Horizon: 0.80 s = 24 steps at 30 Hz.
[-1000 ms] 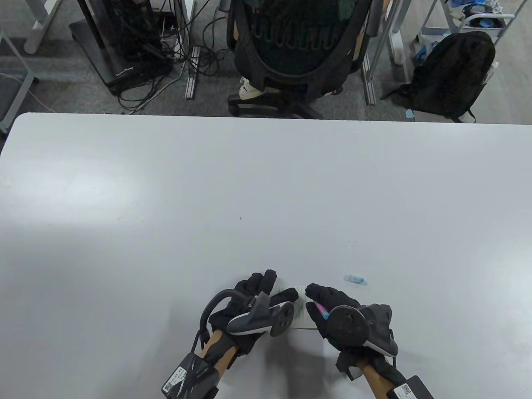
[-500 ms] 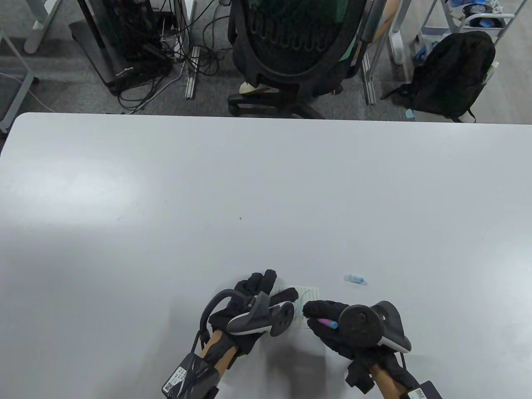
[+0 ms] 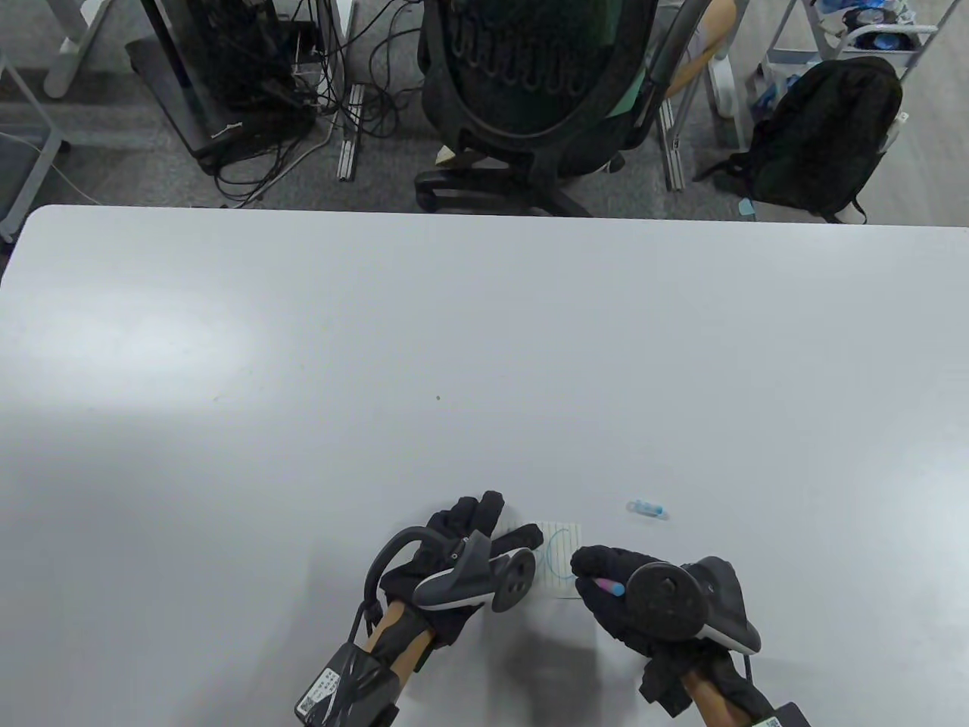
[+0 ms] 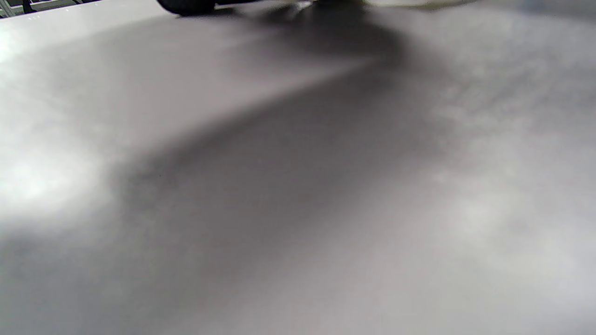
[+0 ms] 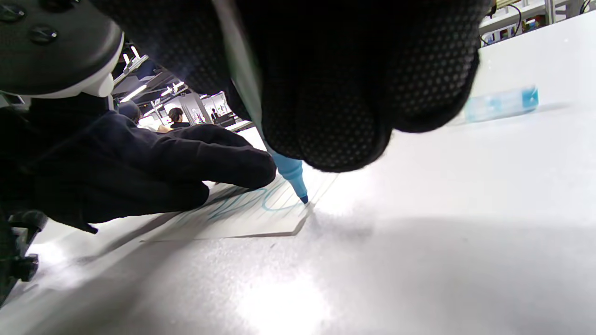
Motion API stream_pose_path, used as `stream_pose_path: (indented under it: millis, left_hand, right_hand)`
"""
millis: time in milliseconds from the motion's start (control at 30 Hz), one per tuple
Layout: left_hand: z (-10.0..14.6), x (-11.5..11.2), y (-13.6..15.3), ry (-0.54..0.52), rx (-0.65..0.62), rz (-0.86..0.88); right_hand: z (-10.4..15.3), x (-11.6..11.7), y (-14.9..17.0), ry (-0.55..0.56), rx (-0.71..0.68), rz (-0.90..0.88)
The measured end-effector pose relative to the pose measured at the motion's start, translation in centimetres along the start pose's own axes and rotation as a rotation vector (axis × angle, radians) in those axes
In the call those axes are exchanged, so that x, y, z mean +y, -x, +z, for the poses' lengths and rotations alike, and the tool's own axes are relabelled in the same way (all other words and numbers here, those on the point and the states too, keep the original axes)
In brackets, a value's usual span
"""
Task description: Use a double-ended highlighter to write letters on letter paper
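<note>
A small lined letter paper (image 3: pixel 562 547) lies near the table's front edge with a blue curved stroke on it. My left hand (image 3: pixel 484 534) rests flat on the paper's left part, fingers straight. My right hand (image 3: pixel 598 577) grips the double-ended highlighter (image 3: pixel 610 585) at the paper's right edge. In the right wrist view the highlighter's blue tip (image 5: pixel 298 186) touches the letter paper (image 5: pixel 251 218) near its corner, beside a left finger (image 5: pixel 209 163). The left wrist view shows only blurred table surface.
The highlighter's clear blue cap (image 3: pixel 649 509) lies on the table just right of and behind the paper; the cap (image 5: pixel 500 104) also shows in the right wrist view. An office chair (image 3: pixel 530 83) and a black backpack (image 3: pixel 825 136) stand beyond the far table edge.
My right hand has slid right and toward the front edge, uncovering the paper and a blue curve on it. My left hand has stayed in place.
</note>
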<state>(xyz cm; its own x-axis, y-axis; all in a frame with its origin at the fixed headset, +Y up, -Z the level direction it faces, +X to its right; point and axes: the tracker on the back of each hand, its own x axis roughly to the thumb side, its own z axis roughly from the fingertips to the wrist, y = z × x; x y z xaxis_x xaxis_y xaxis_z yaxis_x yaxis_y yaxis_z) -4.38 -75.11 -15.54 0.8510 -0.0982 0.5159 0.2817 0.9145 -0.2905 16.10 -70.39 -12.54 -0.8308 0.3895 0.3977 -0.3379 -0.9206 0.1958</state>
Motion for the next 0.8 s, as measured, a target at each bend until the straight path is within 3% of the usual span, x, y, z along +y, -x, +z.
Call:
stream_pose_path:
  millis: [433, 800]
  left_hand:
    - [0.0, 0.0, 0.1, -0.003, 0.000, 0.009]
    - [0.0, 0.1, 0.0, -0.016, 0.015, -0.009]
  right_hand:
    - [0.3, 0.0, -0.6, 0.145, -0.009, 0.022]
    - [0.1, 0.4, -2.0, 0.173, -0.034, 0.126]
